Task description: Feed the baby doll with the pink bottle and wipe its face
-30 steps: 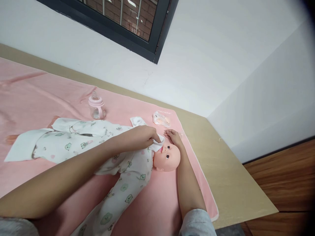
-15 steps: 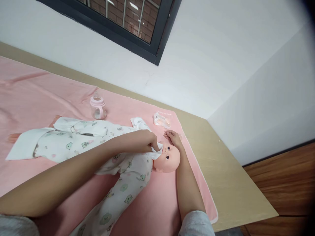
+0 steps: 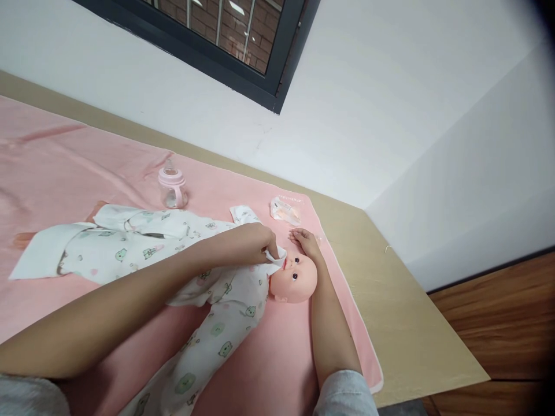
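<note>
A bald baby doll [image 3: 296, 286] lies on its back with its head to the right, dressed in white printed clothes [image 3: 229, 297]. Near its chin, my left hand [image 3: 259, 242] is closed on a white cloth [image 3: 276, 261], its bent fingers pressing the cloth beside the mouth. Whether this cloth is separate from the clothes I cannot tell. My right forearm lies against the top of the doll's head. Beyond the head, my right hand [image 3: 304, 240] rests on the pink mat [image 3: 277, 346], open, with fingers loosely stretched out and holding nothing.
A pink-capped baby bottle [image 3: 172, 186] stands on the mat behind the doll's body. A small crumpled clear packet [image 3: 285, 211] lies past my right hand. The beige tabletop [image 3: 390, 323] shows along the right, and a white wall [image 3: 338, 133] rises behind.
My left hand and the white cloth have shifted slightly off the doll's mouth, so the red lips show more. My right hand stays in place.
</note>
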`<action>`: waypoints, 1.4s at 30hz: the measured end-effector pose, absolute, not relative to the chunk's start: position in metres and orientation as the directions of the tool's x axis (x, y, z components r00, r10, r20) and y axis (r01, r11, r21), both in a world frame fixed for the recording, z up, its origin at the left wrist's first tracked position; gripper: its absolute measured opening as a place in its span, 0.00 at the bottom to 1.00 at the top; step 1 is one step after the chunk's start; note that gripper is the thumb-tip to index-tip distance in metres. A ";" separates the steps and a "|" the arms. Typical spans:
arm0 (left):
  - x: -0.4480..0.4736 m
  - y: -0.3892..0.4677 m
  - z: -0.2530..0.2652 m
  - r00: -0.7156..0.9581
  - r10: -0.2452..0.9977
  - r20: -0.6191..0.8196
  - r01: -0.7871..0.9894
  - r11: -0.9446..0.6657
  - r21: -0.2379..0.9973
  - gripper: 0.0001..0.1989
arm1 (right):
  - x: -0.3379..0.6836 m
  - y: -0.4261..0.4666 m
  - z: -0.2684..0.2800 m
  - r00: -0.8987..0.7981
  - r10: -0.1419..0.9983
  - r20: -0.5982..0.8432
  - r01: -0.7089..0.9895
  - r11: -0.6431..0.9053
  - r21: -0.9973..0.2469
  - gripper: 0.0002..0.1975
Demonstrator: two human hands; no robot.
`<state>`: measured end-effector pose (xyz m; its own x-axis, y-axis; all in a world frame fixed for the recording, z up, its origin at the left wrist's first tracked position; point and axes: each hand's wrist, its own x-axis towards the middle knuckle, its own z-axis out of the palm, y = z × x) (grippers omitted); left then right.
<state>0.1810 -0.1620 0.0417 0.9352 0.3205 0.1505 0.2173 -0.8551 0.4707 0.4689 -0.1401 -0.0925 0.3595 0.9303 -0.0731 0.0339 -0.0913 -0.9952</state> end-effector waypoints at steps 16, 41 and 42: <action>0.187 -0.155 0.032 0.882 0.435 0.184 0.303 -0.820 0.485 0.12 | 0.469 -0.142 -0.093 0.359 0.930 -0.076 0.042 -0.097 -0.994 0.03; 0.190 -0.160 0.035 0.868 0.425 0.257 0.298 -0.860 0.414 0.24 | 0.468 -0.143 -0.092 0.364 0.930 -0.062 0.058 -0.089 -0.994 0.07; 0.190 -0.159 0.034 0.864 0.435 0.256 0.307 -0.855 0.417 0.24 | 0.469 -0.143 -0.093 0.360 0.931 -0.061 0.061 -0.088 -0.994 0.07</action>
<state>0.1904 -0.1592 0.0340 0.8635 0.4346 0.2558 0.3069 -0.8554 0.4173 0.4689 -0.1425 -0.0928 0.3596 0.9312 -0.0606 0.0612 -0.0883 -0.9942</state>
